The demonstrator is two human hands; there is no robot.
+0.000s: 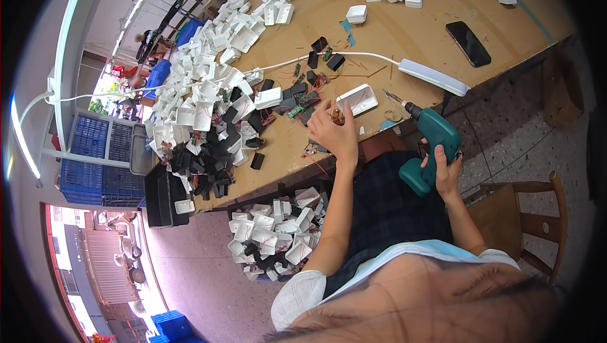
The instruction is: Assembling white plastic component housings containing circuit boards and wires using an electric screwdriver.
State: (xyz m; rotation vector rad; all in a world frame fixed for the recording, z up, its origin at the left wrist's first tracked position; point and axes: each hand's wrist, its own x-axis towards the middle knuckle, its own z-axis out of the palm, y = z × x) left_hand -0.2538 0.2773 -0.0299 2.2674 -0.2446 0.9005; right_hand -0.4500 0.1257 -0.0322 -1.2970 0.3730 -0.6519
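My right hand is wrapped round the handle of a green cordless drill, whose bit points up and left over the table edge. My left hand is closed, with fingers and thumb drawn together over a small reddish part that I cannot make out. Right beside its thumb lies an open white plastic case with a thin wire inside. Left of my fingers are green circuit boards, black plastic blocks and red wires.
White cases are heaped along the table's left and far side. A white power strip and a black phone lie at the right. Below the table edge stands a container of white and black parts. A wooden chair is at my right.
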